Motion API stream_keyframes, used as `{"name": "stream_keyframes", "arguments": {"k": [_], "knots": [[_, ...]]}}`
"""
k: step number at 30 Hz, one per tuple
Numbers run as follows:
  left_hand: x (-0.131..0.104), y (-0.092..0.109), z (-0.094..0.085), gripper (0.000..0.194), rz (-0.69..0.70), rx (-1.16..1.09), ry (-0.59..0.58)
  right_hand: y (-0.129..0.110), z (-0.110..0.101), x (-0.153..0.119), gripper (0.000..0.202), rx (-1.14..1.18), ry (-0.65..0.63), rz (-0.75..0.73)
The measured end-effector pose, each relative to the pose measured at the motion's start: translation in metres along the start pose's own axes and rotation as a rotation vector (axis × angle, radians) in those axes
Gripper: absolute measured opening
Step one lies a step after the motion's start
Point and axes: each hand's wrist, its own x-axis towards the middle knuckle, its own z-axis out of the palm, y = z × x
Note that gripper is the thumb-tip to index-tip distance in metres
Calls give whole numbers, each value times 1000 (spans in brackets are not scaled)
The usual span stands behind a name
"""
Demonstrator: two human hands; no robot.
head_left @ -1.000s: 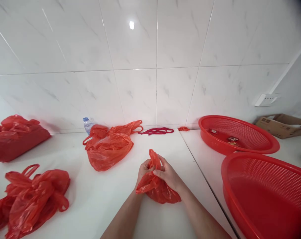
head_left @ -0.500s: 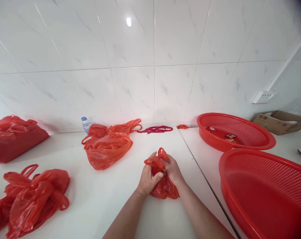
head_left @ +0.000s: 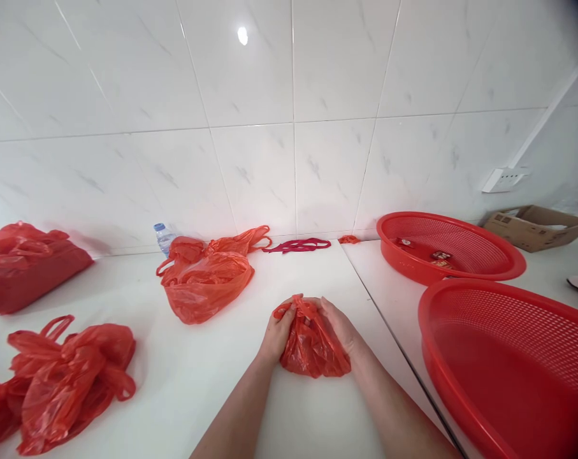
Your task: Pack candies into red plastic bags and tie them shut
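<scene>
A small red plastic bag (head_left: 315, 350) with a gathered, twisted top rests on the white table in front of me. My left hand (head_left: 276, 331) is closed on the bag's upper left side, its thumb near the gathered top. On the other side, my right hand (head_left: 339, 325) lies round the top right of the bag, its fingers partly behind the plastic. What the bag contains is hard to make out.
Red bags lie at the near left (head_left: 73, 376), far left (head_left: 35, 268) and left of centre (head_left: 207, 287), beside a bottle (head_left: 163, 239). Magenta strips (head_left: 301, 245) lie by the wall. Two red baskets (head_left: 403, 264) (head_left: 446, 376) and a cardboard box (head_left: 527, 233) stand right.
Both hands have shifted on the bag: the left thumb has moved up to its top and the right hand outward. The bag is spread wider, and its upright loop has dropped.
</scene>
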Motion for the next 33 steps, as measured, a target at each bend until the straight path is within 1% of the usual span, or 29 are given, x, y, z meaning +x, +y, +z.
{"name": "stream_keyframes", "arguments": {"k": [1, 3, 5, 6, 10, 12, 14, 18, 20, 24, 26, 29, 30, 33], "knots": [[0, 0, -1, 43, -15, -10, 11, 0, 0, 0, 41, 6, -25, 14], [-1, 0, -2, 42, -19, 4, 28, 0, -2, 1, 34, -10, -82, 55], [-1, 2, -2, 39, 4, 38, 36, 0, -5, 3, 27, -86, -70, 30], [-1, 3, -1, 38, 16, 48, 30, 0, -7, 5, 27, -132, -56, 9], [0, 5, 1, 42, 35, 29, -33, 3, -14, 9, 44, -340, 36, -50], [0, 5, 1, 44, 45, 58, -32, 6, -16, 11, 47, -451, 101, -65], [-1, 4, 2, 43, 64, 94, -40, 11, -16, 13, 41, -546, 169, -79], [-4, 3, 6, 40, 127, 132, -140, 17, -15, 16, 21, -618, 312, -70], [-5, 2, 8, 37, 158, 193, -163, 17, -14, 16, 15, -600, 345, -74], [-7, 0, 10, 29, 261, 403, -157, 16, -14, 16, 11, -561, 385, -111], [-7, -2, 11, 23, 336, 533, -144, 17, -14, 16, 12, -564, 387, -120], [-7, -5, 11, 11, 418, 713, -88, 17, -15, 17, 20, -576, 342, -125], [-7, -6, 10, 10, 436, 757, -63, 16, -15, 17, 23, -567, 316, -132], [-5, -9, 5, 21, 489, 839, 8, 14, -15, 16, 26, -464, 214, -151]]}}
